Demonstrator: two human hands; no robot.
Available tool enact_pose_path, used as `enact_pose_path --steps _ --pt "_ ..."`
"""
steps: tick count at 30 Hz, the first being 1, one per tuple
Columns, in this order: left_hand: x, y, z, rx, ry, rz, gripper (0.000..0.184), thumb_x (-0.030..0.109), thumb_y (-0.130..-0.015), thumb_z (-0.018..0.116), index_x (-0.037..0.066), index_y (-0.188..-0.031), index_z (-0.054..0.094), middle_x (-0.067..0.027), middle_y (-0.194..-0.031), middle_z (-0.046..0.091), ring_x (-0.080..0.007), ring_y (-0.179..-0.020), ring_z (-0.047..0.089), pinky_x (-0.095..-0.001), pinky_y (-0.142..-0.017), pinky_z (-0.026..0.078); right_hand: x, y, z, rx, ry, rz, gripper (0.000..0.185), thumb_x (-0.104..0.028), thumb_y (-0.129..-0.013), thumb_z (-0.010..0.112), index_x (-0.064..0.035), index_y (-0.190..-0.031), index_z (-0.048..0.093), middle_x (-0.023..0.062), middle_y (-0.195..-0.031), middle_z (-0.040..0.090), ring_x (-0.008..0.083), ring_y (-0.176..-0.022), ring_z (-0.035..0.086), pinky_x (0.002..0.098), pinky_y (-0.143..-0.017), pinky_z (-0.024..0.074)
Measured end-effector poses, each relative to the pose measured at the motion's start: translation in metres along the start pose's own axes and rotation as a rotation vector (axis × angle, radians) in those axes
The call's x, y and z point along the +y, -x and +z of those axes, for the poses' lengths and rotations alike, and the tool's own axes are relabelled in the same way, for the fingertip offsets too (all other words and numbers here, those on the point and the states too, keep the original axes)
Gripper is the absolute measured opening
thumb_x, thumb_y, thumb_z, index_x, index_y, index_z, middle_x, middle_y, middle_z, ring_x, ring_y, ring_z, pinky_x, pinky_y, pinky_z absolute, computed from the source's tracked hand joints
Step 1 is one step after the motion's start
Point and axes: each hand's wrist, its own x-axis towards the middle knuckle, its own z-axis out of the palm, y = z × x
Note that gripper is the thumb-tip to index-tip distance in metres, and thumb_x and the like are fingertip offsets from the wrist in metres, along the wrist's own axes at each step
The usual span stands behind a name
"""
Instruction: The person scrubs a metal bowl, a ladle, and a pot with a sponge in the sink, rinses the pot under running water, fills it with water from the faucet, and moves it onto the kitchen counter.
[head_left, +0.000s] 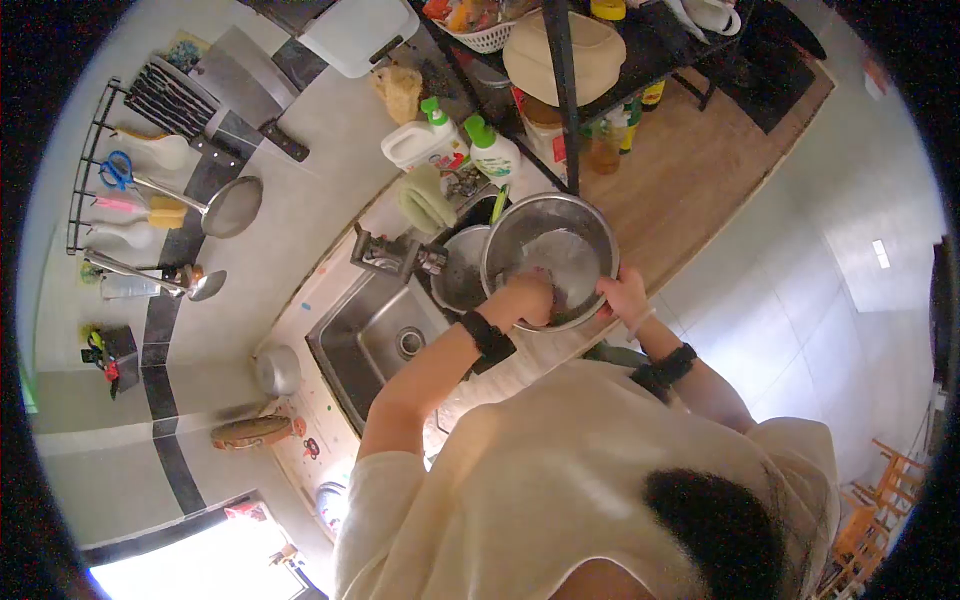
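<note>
A large stainless steel bowl (pixel 570 225) tilts toward me at the counter's edge, with a wet-looking, shiny inside. My right hand (pixel 625 293) grips its right rim, thumb over the edge and fingers outside. Reaching over the near left side, my left hand (pixel 530 298) is curled inside the bowl against its lower wall. Its fingertips are mostly hidden, so I cannot make out what they hold. A second metal basin (pixel 455 268) sits beside the bowl, partly covered by it.
Left is a steel sink (pixel 375 325) with a faucet (pixel 385 252). Behind stand a green-pump soap bottle (pixel 492 152), a white jug (pixel 420 148) and a green cloth (pixel 426 198). A black shelf post (pixel 562 100) rises close behind the bowl. A wooden counter (pixel 680 190) extends right.
</note>
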Motion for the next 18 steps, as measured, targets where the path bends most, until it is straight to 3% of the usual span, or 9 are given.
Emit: enact_pose_path --steps 2,5,8,12,15,18 --pt "0.005 0.008 0.003 0.253 0.046 0.003 0.029 0.02 -0.06 0.059 0.003 -0.083 0.065 -0.022 -0.094 0.057 -0.032 -0.083 0.057 -0.0388 -0.067 0.048 -0.008 0.009 -0.002 0.027 -0.091 -0.016 0.015 -0.011 -0.067 0.055 0.0035 -0.067 0.058 0.0085 -0.054 0.055 0.0193 -0.042 0.055 0.0308 -0.036 0.0455" --pt "0.009 -0.004 0.023 0.329 0.035 -0.121 0.035 0.02 -0.064 0.057 0.002 -0.093 0.061 -0.0205 -0.099 0.055 -0.0309 -0.088 0.055 -0.0419 -0.074 0.044 0.007 -0.002 -0.007 0.044 -0.042 -0.046 0.016 -0.011 -0.067 0.053 0.0037 -0.068 0.057 0.0089 -0.052 0.055 0.0184 -0.043 0.056 0.0326 -0.038 0.0452" --pt "0.013 -0.013 0.028 0.242 -0.029 -0.273 0.071 0.022 -0.072 0.052 -0.001 -0.13 0.018 -0.0238 -0.123 0.038 -0.0386 -0.105 0.043 -0.0516 -0.087 0.032 -0.004 0.001 -0.014 0.033 0.017 -0.117 0.015 -0.01 -0.068 0.051 0.0037 -0.072 0.056 0.0099 -0.051 0.054 0.0188 -0.043 0.057 0.0332 -0.038 0.0453" --pt "0.002 -0.039 0.028 0.256 -0.025 -0.388 0.068 0.019 -0.074 0.049 0.002 -0.132 0.017 -0.0171 -0.131 0.03 -0.0359 -0.108 0.038 -0.0487 -0.086 0.033 0.03 -0.028 -0.021 0.035 0.161 -0.188 0.023 -0.003 -0.065 0.048 0.0032 -0.088 0.051 0.0103 -0.061 0.054 0.0184 -0.037 0.052 0.0279 -0.032 0.0432" --pt "-0.001 -0.054 0.037 0.406 -0.154 -0.448 0.062 0.015 -0.076 0.045 0.004 -0.131 0.021 -0.0154 -0.133 0.026 -0.0347 -0.107 0.039 -0.0463 -0.085 0.034 -0.029 0.006 -0.024 0.05 0.14 -0.191 0.025 -0.002 -0.066 0.048 0.0033 -0.09 0.05 0.0116 -0.064 0.055 0.0186 -0.038 0.053 0.0286 -0.032 0.0436" --pt "0.001 -0.056 0.031 0.489 -0.128 -0.402 0.057 0.01 -0.076 0.042 0.005 -0.13 0.024 -0.0169 -0.133 0.026 -0.0347 -0.107 0.039 -0.0473 -0.083 0.036 -0.015 -0.004 -0.028 -0.001 -0.042 -0.093 0.025 -0.003 -0.066 0.048 0.0027 -0.09 0.051 0.0122 -0.066 0.056 0.0199 -0.038 0.053 0.0291 -0.032 0.044"
